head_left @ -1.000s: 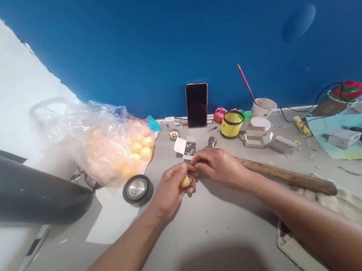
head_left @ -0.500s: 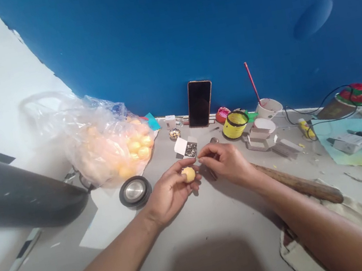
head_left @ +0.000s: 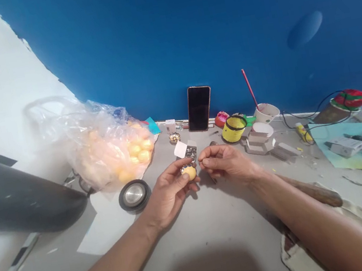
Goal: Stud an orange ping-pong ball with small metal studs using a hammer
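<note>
My left hand (head_left: 170,193) holds a small yellow ball (head_left: 190,172) between thumb and fingers, low over the table. Dark, shiny dots show along the ball's upper edge. Just to its right, my right hand (head_left: 223,163) is closed in a pinch, and whatever is between the fingertips is too small to make out. Behind both hands stands an open white box (head_left: 190,152) filled with small shiny metal pieces, probably tacks. A similar ball studded with shiny pieces (head_left: 174,137) rests farther back.
A clear bag of yellow balls (head_left: 109,148) and a round black-rimmed metal lid (head_left: 134,196) lie left. A phone (head_left: 199,108) leans against the blue wall. Rightward are a yellow container (head_left: 234,129), paper cup (head_left: 266,113), opened boxes (head_left: 283,151) and a wooden handle (head_left: 320,194) beneath my right forearm.
The ball has turned in my left hand, so its dotted side now shows at the top. My right fingers have closed more tightly. The view has shifted slightly.
</note>
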`<state>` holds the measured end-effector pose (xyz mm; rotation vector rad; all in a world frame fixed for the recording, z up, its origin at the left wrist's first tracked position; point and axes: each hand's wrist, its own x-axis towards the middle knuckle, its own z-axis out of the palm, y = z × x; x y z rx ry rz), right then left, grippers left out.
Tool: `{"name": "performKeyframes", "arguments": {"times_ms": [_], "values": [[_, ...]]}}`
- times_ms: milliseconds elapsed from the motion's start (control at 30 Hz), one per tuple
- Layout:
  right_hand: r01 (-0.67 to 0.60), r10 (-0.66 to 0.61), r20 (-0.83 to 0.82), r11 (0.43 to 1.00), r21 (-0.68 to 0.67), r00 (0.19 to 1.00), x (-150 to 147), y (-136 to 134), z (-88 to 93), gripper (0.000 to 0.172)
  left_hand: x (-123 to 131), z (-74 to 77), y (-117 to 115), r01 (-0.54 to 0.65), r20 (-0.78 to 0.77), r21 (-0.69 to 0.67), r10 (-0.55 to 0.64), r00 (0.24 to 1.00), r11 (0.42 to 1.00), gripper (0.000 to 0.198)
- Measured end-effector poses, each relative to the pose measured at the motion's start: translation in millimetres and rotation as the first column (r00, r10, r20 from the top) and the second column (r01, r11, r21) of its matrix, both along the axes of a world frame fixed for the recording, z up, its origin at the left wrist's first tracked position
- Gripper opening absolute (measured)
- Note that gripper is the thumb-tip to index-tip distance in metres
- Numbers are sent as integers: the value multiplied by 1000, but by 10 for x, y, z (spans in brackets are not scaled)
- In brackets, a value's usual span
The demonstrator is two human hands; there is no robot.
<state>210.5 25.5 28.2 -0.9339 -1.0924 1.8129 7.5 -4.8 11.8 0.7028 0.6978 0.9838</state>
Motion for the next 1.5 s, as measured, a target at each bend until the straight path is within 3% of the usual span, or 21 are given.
{"name": "performKeyframes", "arguments": {"times_ms": [267, 400, 533, 867, 1167, 1500], "values": [[-38, 38, -3, 999, 8, 999, -34, 0, -79, 35, 1, -1, 18, -33, 39, -27, 34, 999, 999, 42], [-43, 43, 7, 999, 11, 999, -38, 5, -109, 35, 13, 7, -7, -77, -137, 77, 87, 987, 994, 49], [-37, 37, 9, 999, 18, 999, -46, -7, -124, 34, 21, 19, -14, -127, -334, 188, 185, 924, 974, 50], [-39, 36, 73, 998, 41, 997, -63, -30, -119, 34, 9, -7, -22, -110, -464, 304, 248, 850, 946, 58], [-17, 12, 126, 999, 43, 992, -83, -29, -104, 34, -16, -101, -21, -87, -493, 353, 265, 829, 931, 60], [-34, 22, 176, 997, 69, 984, -69, -38, -62, 35, 11, -32, -15, -92, -441, 319, 233, 867, 943, 49]]}}
